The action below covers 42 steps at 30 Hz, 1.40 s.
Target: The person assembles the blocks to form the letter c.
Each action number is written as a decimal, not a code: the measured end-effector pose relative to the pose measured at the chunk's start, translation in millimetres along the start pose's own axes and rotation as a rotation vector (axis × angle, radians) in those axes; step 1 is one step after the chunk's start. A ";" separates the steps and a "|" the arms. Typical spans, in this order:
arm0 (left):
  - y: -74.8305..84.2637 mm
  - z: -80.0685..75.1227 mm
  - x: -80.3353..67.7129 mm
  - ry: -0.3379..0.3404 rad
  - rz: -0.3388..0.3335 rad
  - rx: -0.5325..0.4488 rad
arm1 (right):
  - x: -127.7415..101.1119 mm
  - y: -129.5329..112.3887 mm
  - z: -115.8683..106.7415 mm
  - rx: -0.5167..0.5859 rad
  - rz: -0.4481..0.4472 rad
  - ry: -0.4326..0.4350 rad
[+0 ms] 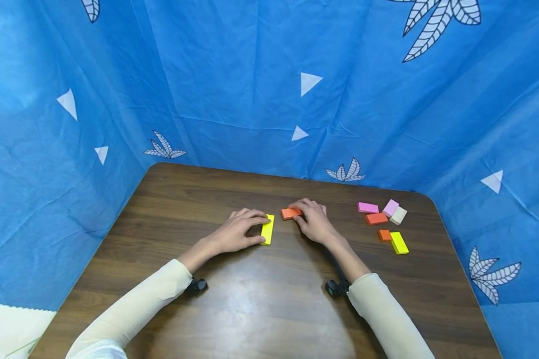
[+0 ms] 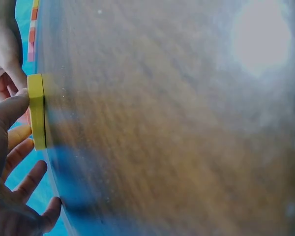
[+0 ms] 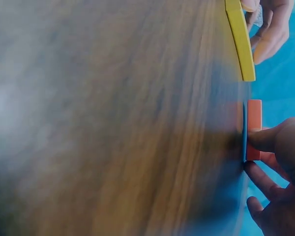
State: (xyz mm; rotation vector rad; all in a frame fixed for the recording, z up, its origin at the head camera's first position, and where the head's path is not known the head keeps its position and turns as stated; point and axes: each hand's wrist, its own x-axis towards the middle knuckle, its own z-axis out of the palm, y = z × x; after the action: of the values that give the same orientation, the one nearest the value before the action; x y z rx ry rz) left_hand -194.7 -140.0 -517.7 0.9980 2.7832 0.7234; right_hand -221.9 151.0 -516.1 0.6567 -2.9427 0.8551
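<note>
Dark brown wood-grain table (image 1: 251, 309) fills the lower part of the head view, with blue cloth printed with white triangles and leaves (image 1: 233, 85) hanging behind and beside it. Two arms in pale cream sleeves reach forward from the near edge.

At the middle of the table, the left hand (image 1: 238, 232) holds a long flat yellow rectangular block (image 1: 267, 230) that lies on the wood. The fingertips curl over its far end and the thumb presses its near end, so the block is pinched lengthwise. In the left wrist view the same yellow block (image 2: 37, 111) lies flat on the surface with the thumb against it.

Just to the right, the right hand (image 1: 313, 219) grips a small flat orange rectangular block (image 1: 291, 213), fingers curled over it from the far side. The orange block (image 3: 254, 129) rests on the table in the right wrist view, with a fingertip pressed against its side. The two blocks are near each other but apart.

Further right, well apart from the hands, a loose group of flat blocks lies on the table: a pink block (image 1: 368, 208), a lighter pink block (image 1: 391, 207), a cream block (image 1: 398, 216), an orange block (image 1: 377, 218), a small orange square (image 1: 384, 235) and a second yellow block (image 1: 399, 243).
</note>
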 end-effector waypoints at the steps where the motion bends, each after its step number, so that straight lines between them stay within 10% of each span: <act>1: -0.1 0.0 -0.1 -0.001 0.000 -0.002 | 1.5 -0.6 0.8 -0.001 0.001 -0.005; 42: -1.5 3.0 2.2 -0.010 -0.026 -0.089 | 32.2 -16.6 16.0 -0.020 -0.073 -0.023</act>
State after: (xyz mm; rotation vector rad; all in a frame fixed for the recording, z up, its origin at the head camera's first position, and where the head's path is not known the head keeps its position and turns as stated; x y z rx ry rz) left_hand -196.5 -138.5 -520.8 0.9451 2.7240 0.8283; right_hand -243.0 117.5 -517.3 0.7724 -2.9233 0.8170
